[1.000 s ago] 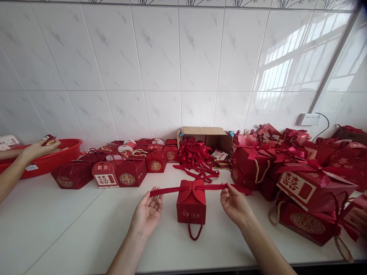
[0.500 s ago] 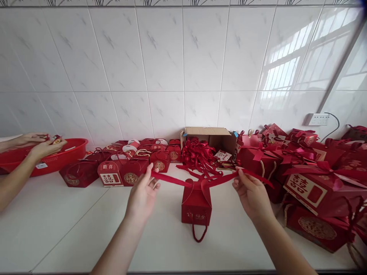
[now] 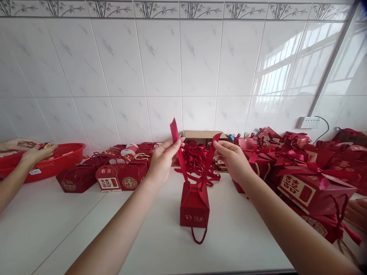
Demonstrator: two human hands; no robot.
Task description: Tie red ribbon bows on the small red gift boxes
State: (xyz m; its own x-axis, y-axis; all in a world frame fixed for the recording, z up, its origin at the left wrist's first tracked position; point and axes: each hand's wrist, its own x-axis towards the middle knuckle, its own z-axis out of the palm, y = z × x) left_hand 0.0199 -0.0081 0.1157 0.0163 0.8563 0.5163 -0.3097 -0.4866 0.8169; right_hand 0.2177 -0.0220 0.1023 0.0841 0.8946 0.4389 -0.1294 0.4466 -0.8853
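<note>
A small red gift box (image 3: 194,209) stands upright on the white table in front of me, its dark red cord handle (image 3: 198,241) hanging down the front. Red ribbon (image 3: 208,162) runs up from the box top in two ends. My left hand (image 3: 164,158) pinches one end, whose tip sticks up above the fingers. The other end is pinched by my right hand (image 3: 231,156). Both hands are raised above the box, with the ribbon stretched upward in a V. Behind it lies a heap of loose red ribbons (image 3: 196,154), partly hidden by my left hand.
Red gift boxes (image 3: 133,176) line the left back. Stacked boxes with bows (image 3: 318,187) crowd the right. A cardboard carton (image 3: 200,134) stands against the tiled wall. At far left, another person's hands (image 3: 36,152) hold small items over a red basin (image 3: 63,160). Another hand (image 3: 357,210) shows at far right.
My hands have come up and closer together, pulling the ribbon ends from spread sideways to upright. The view has tilted up slightly. A hand has appeared at the right edge.
</note>
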